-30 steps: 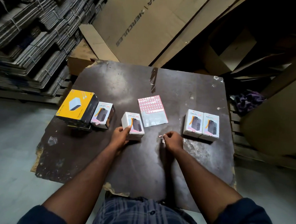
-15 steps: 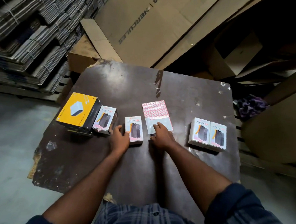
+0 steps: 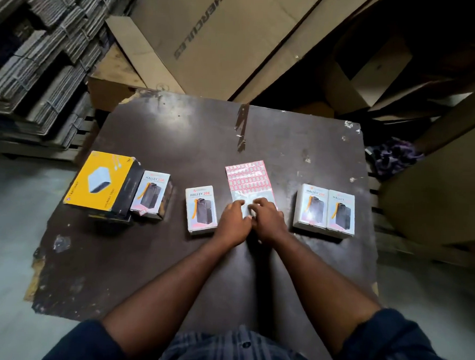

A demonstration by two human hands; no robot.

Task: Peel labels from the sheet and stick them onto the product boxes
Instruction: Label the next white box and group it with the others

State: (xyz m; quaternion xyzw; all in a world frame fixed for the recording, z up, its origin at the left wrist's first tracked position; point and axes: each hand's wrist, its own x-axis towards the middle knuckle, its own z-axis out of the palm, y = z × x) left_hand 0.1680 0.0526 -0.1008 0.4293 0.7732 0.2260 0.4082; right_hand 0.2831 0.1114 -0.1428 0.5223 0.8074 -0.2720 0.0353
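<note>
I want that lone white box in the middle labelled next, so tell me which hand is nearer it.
Left. The left hand rests on the near end of the label sheet, right beside the middle white box; the right hand sits further right on the sheet.

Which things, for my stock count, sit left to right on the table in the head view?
Yellow box → Halley box beside it → lone Halley box → label sheet → pair of Halley boxes, side by side.
</note>
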